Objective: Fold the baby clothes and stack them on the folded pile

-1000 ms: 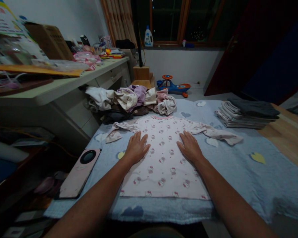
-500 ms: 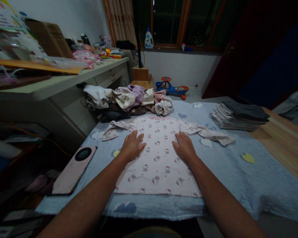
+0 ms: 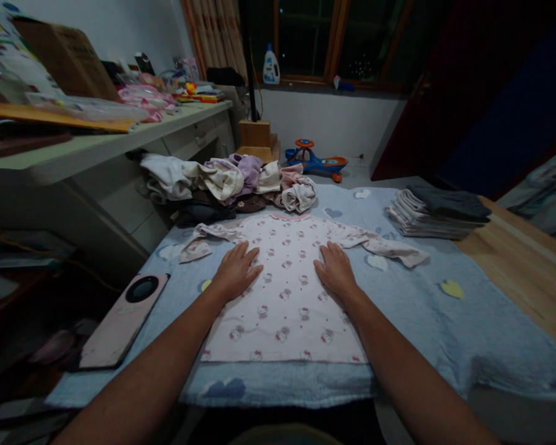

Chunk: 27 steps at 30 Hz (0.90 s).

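A white long-sleeved child's shirt [image 3: 285, 296] with small printed cartoon cat figures and a pink collar lies spread flat in front of me. Its collar points away and both sleeves stretch out sideways. My left hand [image 3: 236, 272] rests flat on the shirt's left side below the sleeve, fingers apart. On the opposite side, my right hand [image 3: 335, 270] lies flat near the right edge, its thumb towards the middle. Neither hand grasps the fabric. Under the shirt is a light blue cloth [image 3: 412, 334] with heart and cloud patterns.
A smartphone [image 3: 120, 321] lies at the left edge of the cloth. Rumpled clothes [image 3: 229, 179] are heaped at the back, and a folded stack [image 3: 438, 213] sits at the right on the wooden tabletop [image 3: 519, 259]. A cluttered desk [image 3: 50, 164] borders the left.
The view has shifted slightly, so the scene sits a little further left. Both hands stay flat on the shirt, which looks the same.
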Available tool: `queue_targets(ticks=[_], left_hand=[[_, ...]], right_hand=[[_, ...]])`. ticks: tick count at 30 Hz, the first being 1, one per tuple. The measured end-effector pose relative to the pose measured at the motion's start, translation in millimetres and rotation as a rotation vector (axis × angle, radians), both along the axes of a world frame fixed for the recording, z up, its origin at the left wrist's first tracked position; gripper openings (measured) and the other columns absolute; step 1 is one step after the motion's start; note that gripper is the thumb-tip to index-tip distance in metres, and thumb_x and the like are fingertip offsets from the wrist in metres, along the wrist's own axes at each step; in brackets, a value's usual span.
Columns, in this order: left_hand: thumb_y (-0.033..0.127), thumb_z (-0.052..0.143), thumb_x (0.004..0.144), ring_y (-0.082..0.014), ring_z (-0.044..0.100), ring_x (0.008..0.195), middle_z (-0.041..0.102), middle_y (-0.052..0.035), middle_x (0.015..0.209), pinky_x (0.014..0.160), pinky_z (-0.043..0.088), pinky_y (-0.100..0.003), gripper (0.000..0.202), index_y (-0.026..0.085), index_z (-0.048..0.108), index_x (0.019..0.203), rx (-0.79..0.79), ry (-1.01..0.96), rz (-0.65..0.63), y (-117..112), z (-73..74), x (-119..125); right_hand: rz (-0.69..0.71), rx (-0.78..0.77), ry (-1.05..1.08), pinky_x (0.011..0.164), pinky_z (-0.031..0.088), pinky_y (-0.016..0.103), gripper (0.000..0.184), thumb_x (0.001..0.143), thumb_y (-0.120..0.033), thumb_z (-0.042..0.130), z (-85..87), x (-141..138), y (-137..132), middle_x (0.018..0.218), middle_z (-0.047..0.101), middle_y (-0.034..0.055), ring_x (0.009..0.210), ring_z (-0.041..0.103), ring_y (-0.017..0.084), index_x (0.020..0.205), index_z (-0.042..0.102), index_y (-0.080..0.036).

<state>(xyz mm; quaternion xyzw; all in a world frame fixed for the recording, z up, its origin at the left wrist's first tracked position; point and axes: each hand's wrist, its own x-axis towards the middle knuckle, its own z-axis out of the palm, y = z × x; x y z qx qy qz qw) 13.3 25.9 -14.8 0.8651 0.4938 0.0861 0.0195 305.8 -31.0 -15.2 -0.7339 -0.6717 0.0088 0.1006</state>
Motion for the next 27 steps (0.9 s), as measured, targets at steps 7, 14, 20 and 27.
queue_targets(ticks=[7,14,20,27], left_hand=[[0.045,0.045,0.096,-0.0318,0.036,0.142,0.042,-0.0184,0.151,0.115,0.031,-0.046,0.054,0.015,0.051,0.139,0.014,-0.019,-0.021,2.7,-5.0,-4.9],[0.041,0.036,0.099,-0.0272,0.037,0.142,0.042,-0.0146,0.153,0.115,0.031,-0.046,0.051,0.017,0.049,0.142,-0.003,0.034,0.046,-0.4,1.5,-3.1],[0.047,0.033,0.099,-0.0285,0.03,0.145,0.035,-0.0115,0.157,0.113,0.029,-0.056,0.055,0.02,0.043,0.145,-0.006,0.067,0.17,0.4,3.5,-3.9],[0.046,0.035,0.098,-0.0291,0.03,0.145,0.035,-0.0127,0.157,0.113,0.028,-0.058,0.054,0.021,0.043,0.145,-0.018,0.054,0.218,6.0,2.5,-5.0]], right_hand=[[-0.012,-0.01,0.024,0.115,0.025,0.043,0.05,0.094,-0.034,0.047,1.2,0.0,1.2,0.151,0.041,0.0206,0.141,0.034,0.031,0.137,0.051,-0.009],[-0.017,0.018,0.013,0.115,0.026,0.043,0.048,0.096,-0.036,0.045,-2.8,0.7,0.4,0.15,0.042,0.0191,0.14,0.035,0.03,0.136,0.051,-0.011],[-0.003,0.04,-0.001,0.115,0.027,0.043,0.047,0.096,-0.036,0.044,-4.5,2.7,0.7,0.149,0.043,0.0189,0.139,0.036,0.029,0.136,0.052,-0.011],[-0.005,0.055,0.0,0.115,0.027,0.044,0.048,0.096,-0.035,0.045,-6.8,3.0,-0.4,0.15,0.043,0.0187,0.14,0.036,0.03,0.136,0.052,-0.01]])
